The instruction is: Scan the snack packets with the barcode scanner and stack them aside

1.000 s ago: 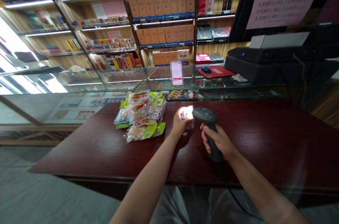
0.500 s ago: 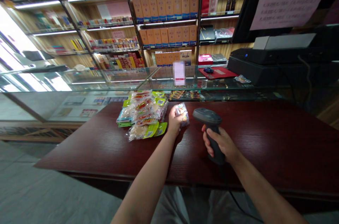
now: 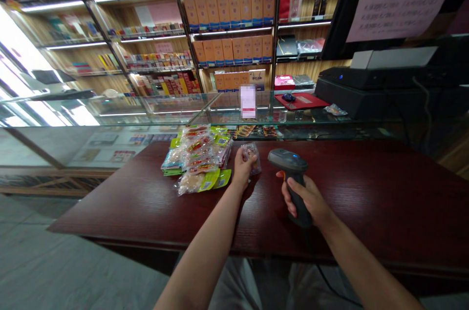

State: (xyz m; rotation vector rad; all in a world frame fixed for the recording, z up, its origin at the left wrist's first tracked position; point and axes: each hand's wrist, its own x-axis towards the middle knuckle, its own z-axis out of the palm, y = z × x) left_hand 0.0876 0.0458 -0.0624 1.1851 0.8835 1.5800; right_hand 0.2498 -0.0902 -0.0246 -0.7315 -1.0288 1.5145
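My left hand (image 3: 242,167) is closed around a small clear plastic packet (image 3: 255,159), held just above the dark red wooden desk (image 3: 154,207); its contents are too blurred to name. In my right hand (image 3: 306,197) is a black barcode scanner (image 3: 289,159), gripped by its handle with the index finger at the trigger. Its head points left toward the packet, and a small blue light glows on top. Left of my left hand lies a pile of snack packets (image 3: 200,154), clear with green and red printing.
Behind the desk runs a glass counter (image 3: 223,110) bearing a small pink card (image 3: 248,101), a mouse (image 3: 288,97) on a red mat (image 3: 308,101) and, at right, black equipment (image 3: 388,88). Stocked shelves (image 3: 230,30) stand behind. The scanner's cable (image 3: 330,285) hangs past the desk's front edge.
The blue light on the scanner has come on. The packet in my left hand has turned, its printed face no longer showing as before. Both hands stay nearly in place.
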